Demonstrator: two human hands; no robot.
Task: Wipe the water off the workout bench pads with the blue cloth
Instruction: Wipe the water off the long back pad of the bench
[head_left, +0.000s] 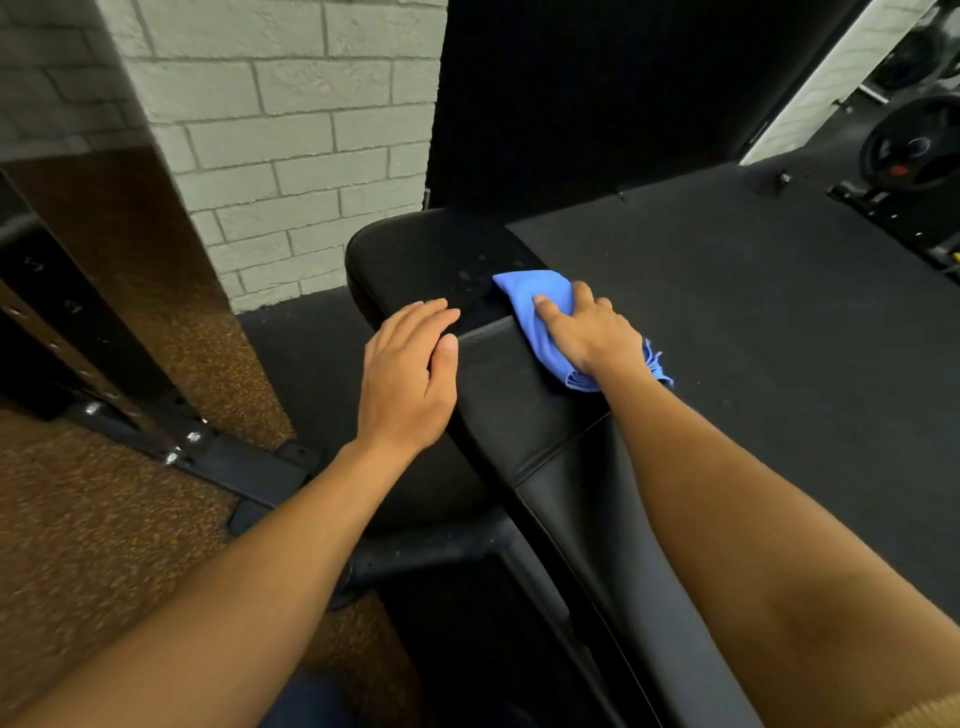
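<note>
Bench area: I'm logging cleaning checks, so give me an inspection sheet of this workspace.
Surface: far bench pad shows water droplets; near bench pad looks mostly dry.
Job's things: blue cloth, bunched, lies across the gap between the two pads.
Clutter: nothing seen on the pads.
Hands: right hand presses on the cloth; left hand rests flat and open on the pads' left edge.
Cables: nothing seen.
Surroundings: white brick wall behind, black rubber floor to the right, weight plates at far right, rack base bolted on speckled brown flooring at left.
</note>
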